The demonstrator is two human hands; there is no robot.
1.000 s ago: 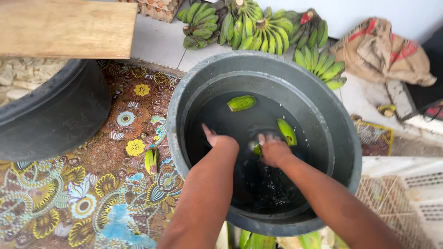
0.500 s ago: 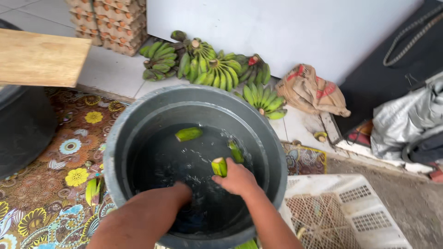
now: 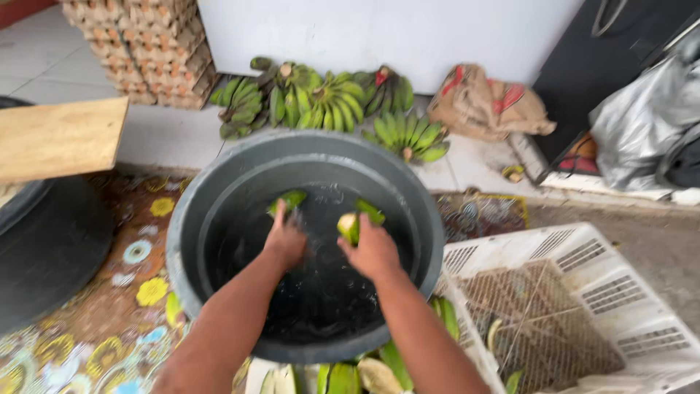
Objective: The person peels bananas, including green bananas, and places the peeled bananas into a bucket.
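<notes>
A large grey tub of dark water stands in front of me. Both my hands are inside it. My left hand closes on a green banana at the water's surface. My right hand grips another green banana with its pale cut end showing, lifted just above the water. A third green banana floats right beside my right hand.
Bunches of green bananas lie on the tiled floor beyond the tub. A white plastic crate sits at right with bananas beside it. A black tub under a wooden board is at left. Egg trays are stacked far left.
The view has swung right and tilted up. My left hand has reached forward onto a floating banana, and my right hand keeps hold of its banana.
</notes>
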